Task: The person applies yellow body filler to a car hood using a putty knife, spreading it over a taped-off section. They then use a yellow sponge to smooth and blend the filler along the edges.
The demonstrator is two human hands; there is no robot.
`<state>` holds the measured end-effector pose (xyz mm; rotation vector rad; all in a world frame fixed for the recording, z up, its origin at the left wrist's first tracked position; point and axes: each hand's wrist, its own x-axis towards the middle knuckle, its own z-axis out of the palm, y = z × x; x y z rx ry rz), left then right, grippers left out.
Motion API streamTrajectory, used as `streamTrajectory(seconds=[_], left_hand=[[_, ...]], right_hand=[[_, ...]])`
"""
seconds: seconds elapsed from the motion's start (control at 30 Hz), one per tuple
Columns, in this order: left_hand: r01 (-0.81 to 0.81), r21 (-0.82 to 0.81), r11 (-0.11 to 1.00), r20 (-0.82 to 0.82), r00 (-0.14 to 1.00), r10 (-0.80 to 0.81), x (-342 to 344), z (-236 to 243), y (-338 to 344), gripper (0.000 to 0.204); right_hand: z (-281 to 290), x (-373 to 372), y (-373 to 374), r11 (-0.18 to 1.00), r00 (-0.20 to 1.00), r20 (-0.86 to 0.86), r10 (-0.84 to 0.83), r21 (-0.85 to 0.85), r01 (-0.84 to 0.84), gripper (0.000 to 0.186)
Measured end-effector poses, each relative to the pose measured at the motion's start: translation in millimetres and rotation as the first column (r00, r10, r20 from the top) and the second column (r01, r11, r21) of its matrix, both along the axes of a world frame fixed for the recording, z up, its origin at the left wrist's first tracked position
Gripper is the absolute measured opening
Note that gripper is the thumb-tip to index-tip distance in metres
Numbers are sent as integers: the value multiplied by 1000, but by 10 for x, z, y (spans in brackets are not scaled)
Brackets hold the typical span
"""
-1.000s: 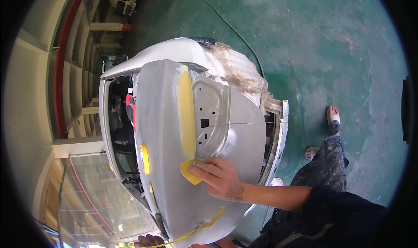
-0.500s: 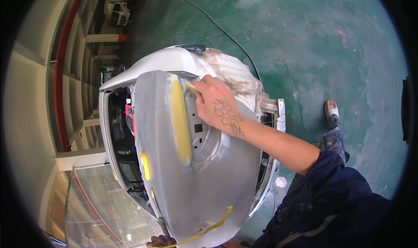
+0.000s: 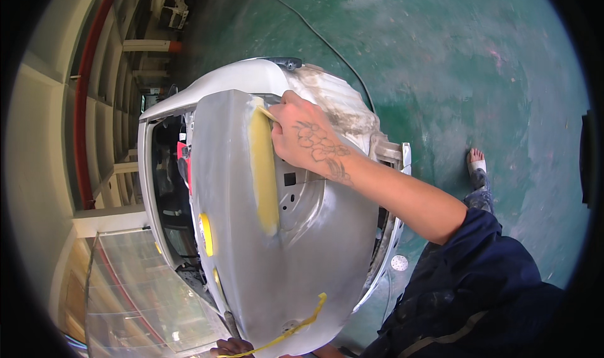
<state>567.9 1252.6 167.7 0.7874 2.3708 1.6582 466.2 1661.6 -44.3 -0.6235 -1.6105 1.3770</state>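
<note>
My right hand [image 3: 305, 131] comes in from the right, its fingers closed on a thin, pale yellow filler spreader [image 3: 267, 114]. The spreader's edge meets the upper end of a long band of yellow body filler [image 3: 263, 182] on a grey sanded trunk lid [image 3: 314, 257]. Beside the band, a recess with square and round holes [image 3: 289, 180] is partly covered by this hand. At the lower edge my left hand [image 3: 231, 346] shows only in part, fingers curled at the lid's rim. A loose strip of yellow tape [image 3: 308, 319] runs to it; whatever it grips is hidden.
The white car body [image 3: 242, 84] surrounds the lid. A yellow tape roll [image 3: 206, 234] sits at the lid's left edge. A black hose [image 3: 327, 43] crosses the green floor [image 3: 428, 62]. Glass panels [image 3: 138, 295] stand at lower left, and my foot [image 3: 476, 160] is at right.
My right hand has moved a little left and up with the spreader, from beside the recess onto the filler band's upper end. The view has shifted slightly. My left hand stays at the rim.
</note>
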Motion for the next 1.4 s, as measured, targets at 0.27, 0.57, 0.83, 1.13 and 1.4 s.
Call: streamTrajectory(seconds=[0.27, 0.57, 0.83, 1.13, 1.4], left_hand=[[41, 53, 998, -23, 999, -40, -38, 30, -95, 8], [39, 83, 996, -31, 999, -37, -49, 11, -329, 6], [55, 94, 994, -18, 998, -54, -65, 8, -342, 5], [92, 134, 987, -27, 996, -89, -92, 25, -330, 6], [99, 109, 989, -4, 995, -100, -46, 67, -316, 9]], right_hand=[[89, 17, 92, 998, 995, 99, -25, -51, 30, 20], [161, 112, -79, 997, 991, 118, 55, -58, -49, 16], [80, 495, -1291, 995, 995, 13, 96, 12, -96, 25], [131, 907, -1714, 959, 959, 190, 212, 146, -241, 38], [-174, 513, -826, 985, 990, -63, -128, -125, 119, 20]])
